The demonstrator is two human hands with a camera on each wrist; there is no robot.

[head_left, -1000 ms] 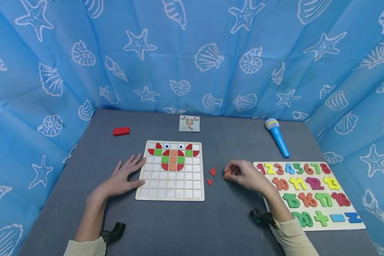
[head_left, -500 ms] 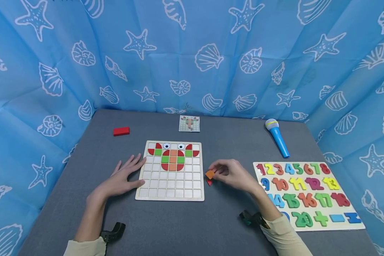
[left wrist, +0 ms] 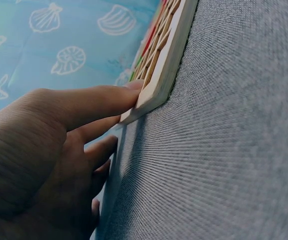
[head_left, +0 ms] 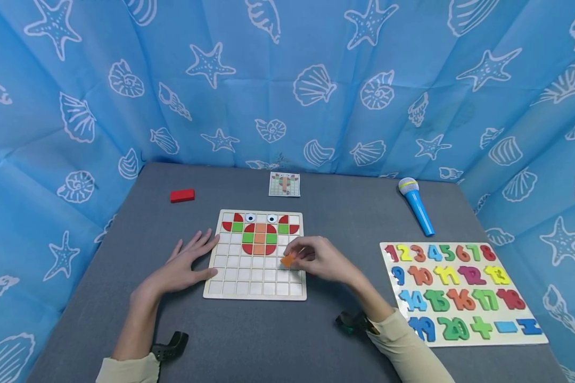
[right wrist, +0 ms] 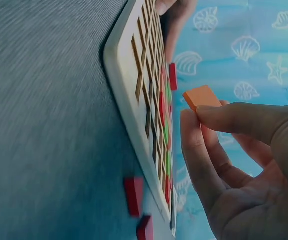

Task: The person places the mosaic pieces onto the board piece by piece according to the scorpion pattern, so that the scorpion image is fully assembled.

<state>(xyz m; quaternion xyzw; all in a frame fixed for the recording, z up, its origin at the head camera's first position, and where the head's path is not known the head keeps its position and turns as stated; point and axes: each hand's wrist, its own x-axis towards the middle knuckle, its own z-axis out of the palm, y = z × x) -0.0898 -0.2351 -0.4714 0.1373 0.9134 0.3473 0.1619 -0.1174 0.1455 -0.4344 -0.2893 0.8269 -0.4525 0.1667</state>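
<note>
A square wooden grid board [head_left: 255, 293] lies mid-table, with red, green and orange tiles and two eye pieces set in its upper rows. My left hand [head_left: 184, 267] rests at the board's left side with its fingers spread; in the left wrist view the thumb [left wrist: 106, 102] touches the board's edge. Between thumb and fingers, my right hand [head_left: 322, 258] pinches an orange square tile [right wrist: 202, 96], held over the board's right part. Two small red pieces [right wrist: 133, 196] lie on the table beside the board in the right wrist view; the right hand mostly hides them in the head view.
Behind the board lies a small pattern card [head_left: 284, 184]. A red block [head_left: 182, 196] sits at the back left. To the right are a blue toy microphone [head_left: 418, 208] and a number puzzle board [head_left: 465, 340]. A blue shell-print curtain [head_left: 287, 69] surrounds the table.
My right hand has lifted the orange tile from the table and carried it left, past the red pieces, to above the board. The left hand stays in place.
</note>
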